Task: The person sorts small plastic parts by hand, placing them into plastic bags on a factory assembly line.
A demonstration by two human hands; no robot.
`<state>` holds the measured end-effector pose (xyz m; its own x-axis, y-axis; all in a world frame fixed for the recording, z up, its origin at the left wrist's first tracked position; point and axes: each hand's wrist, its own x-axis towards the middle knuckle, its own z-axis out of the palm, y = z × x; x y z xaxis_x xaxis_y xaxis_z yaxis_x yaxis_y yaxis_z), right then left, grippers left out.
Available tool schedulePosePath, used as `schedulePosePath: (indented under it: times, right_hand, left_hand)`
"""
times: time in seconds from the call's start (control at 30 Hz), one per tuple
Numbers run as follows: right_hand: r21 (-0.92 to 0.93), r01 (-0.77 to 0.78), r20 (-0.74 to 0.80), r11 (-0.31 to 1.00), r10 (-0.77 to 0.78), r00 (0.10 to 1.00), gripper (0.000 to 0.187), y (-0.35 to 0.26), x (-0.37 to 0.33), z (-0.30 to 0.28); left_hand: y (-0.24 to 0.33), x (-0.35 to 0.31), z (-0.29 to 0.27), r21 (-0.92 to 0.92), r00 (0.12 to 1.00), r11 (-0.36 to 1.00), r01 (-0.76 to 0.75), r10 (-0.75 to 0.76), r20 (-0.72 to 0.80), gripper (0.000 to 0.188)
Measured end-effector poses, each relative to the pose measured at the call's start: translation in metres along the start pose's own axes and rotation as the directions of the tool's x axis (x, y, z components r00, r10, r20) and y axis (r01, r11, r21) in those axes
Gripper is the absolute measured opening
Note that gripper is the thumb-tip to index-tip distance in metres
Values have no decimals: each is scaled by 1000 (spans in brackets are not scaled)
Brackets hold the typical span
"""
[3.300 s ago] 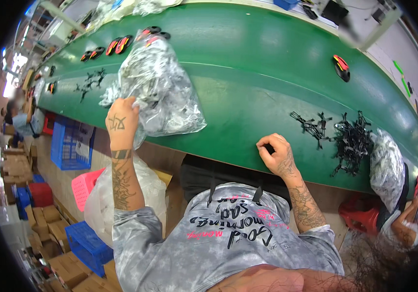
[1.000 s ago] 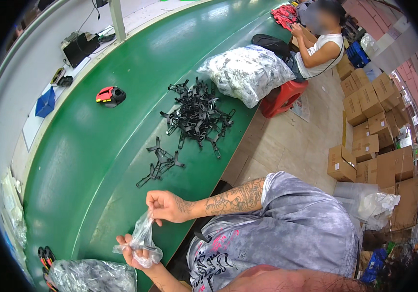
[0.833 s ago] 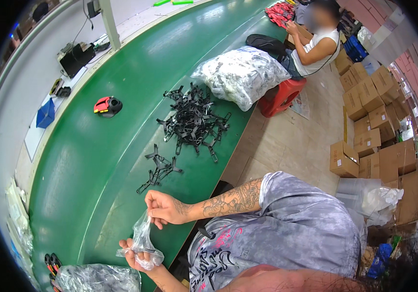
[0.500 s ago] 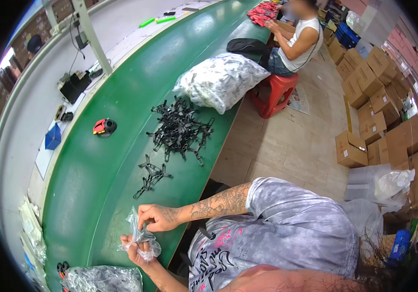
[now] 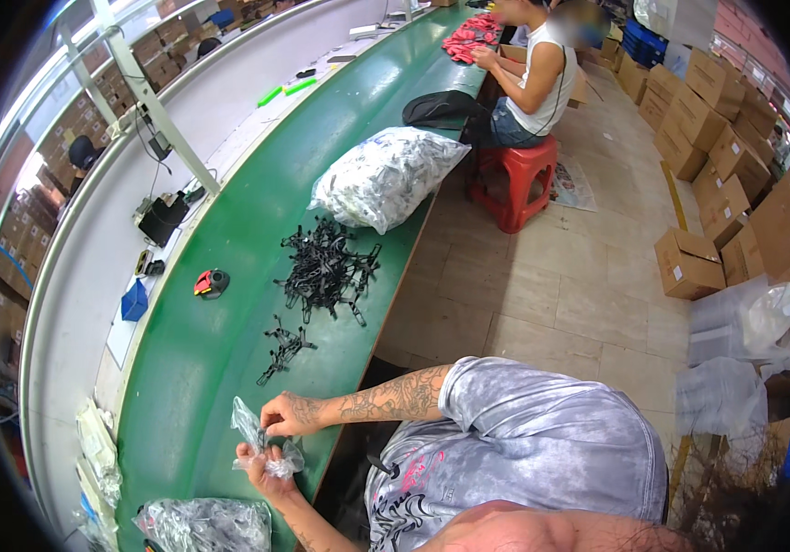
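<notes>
A small crinkled clear plastic bag (image 5: 246,421) is held over the green table by both hands. My left hand (image 5: 268,467) has its fingers curled around the lower part of the bag. My right hand (image 5: 292,414) pinches the bag higher up, thumb and fingers closed. What lies inside the bag is too small to make out. Just beyond my hands is a little group of black plastic frame parts (image 5: 286,350). Farther along lies a large heap of the same black parts (image 5: 326,271).
A big filled translucent sack (image 5: 386,179) sits past the heap, and another filled plastic bag (image 5: 206,526) lies nearest me. A red and black object (image 5: 212,282) rests on the green table (image 5: 183,368). A co-worker (image 5: 537,78) sits on a red stool (image 5: 516,184); cardboard boxes (image 5: 689,262) stand right.
The whole view has shifted and turned slightly. My hands keep hold of the plastic bag in nearly the same pose, with only slight finger movement.
</notes>
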<state>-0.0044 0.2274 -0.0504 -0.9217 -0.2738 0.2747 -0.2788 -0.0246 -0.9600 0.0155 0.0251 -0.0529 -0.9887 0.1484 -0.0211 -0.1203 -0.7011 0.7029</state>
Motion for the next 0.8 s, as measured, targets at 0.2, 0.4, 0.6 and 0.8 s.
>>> schedulePosePath:
  times: [0.2,0.4,0.6,0.8]
  right_hand:
    - [135,-88,-40,987,94,995,24,-12,1,-10]
    - [294,-181,-4,938,191,982,22,-10,8,-9]
    - [334,-204,-32,920,227,973,25,-22,4,-9]
    - [279,-151,-65,948,175,982,22,-10,4,-9]
  left_hand:
    - [-5,-6,24,229,993,973,38,-62,98,78]
    - [-2,-2,12,274,991,958,87,-112,78,86]
    - [0,2,21,281,991,955,93,-116,67,89]
    - [-4,1,19,278,985,957,84,-122,124,77]
